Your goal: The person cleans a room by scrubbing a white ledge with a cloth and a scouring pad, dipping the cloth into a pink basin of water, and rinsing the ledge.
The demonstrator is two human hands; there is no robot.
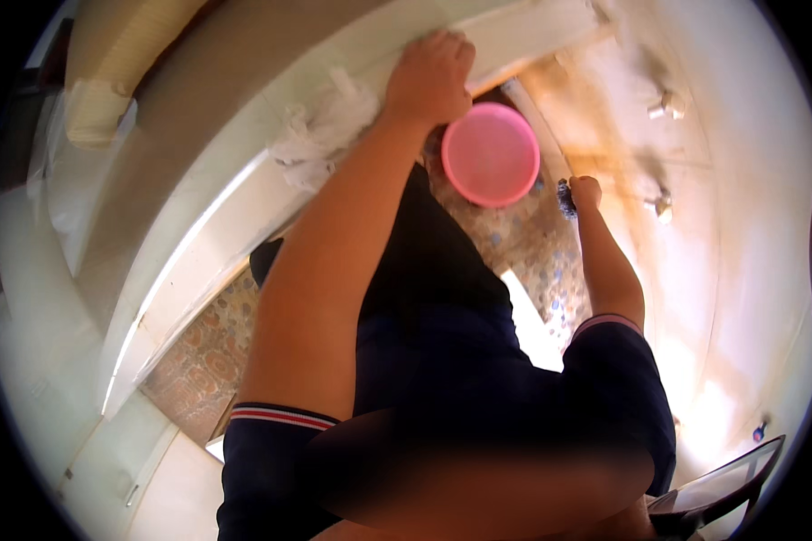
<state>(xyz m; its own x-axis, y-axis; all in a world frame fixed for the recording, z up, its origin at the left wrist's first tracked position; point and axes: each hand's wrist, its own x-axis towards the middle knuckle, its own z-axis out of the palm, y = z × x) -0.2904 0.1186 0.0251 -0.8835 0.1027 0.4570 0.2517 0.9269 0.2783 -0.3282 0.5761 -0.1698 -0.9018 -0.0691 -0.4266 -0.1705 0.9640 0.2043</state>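
My left hand (434, 81) rests on a pale tiled ledge (372, 51), its fingers partly hidden from above. A crumpled whitish cloth or plastic bag (321, 132) lies on that ledge, beside my left forearm. Low against the stained wall on the right, my right hand (586, 191) holds a dark metallic-looking scouring pad (566, 199). Between my two hands a round pink plastic basin (490, 155) stands on the floor; what it contains is hard to make out.
Two metal taps (668, 106) stick out of the right wall (690, 169). The patterned pebble-look floor (528, 250) shows around my legs. A yellowish ribbed object (125, 61) is at upper left. Bright sunlight falls on the floor and lower right wall.
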